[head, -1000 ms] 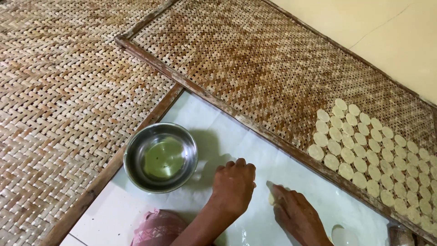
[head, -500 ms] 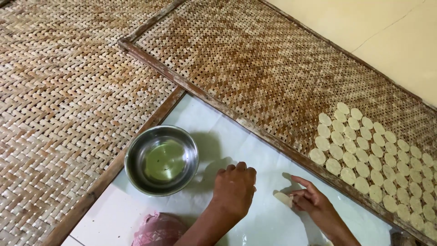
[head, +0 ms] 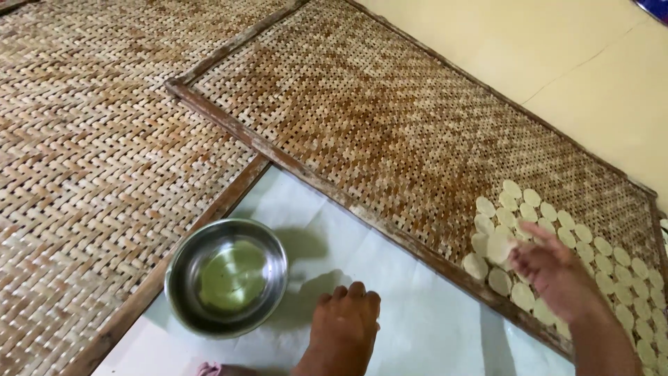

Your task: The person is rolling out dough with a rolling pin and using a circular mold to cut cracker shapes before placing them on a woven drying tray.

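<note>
My left hand (head: 346, 326) rests flat on a white sheet (head: 424, 320), fingers together, just right of a steel bowl (head: 227, 276) holding a little pale green liquid. My right hand (head: 553, 268) hovers over the near edge of a woven bamboo tray (head: 390, 132) and holds a thin pale dough disc (head: 498, 247) at its fingertips. Several similar round discs (head: 557, 216) lie in rows on the tray's right end, right beside that hand.
A second woven mat (head: 90, 139) lies to the left, its wooden frame edge (head: 202, 216) bordering the white sheet. Cream floor (head: 557, 63) shows beyond the tray. Something pink (head: 209, 367) peeks in at the bottom edge.
My right hand lifted a dough disc off the white sheet and carried it right and up over the tray's rows. My left hand stayed pressed on the sheet.
</note>
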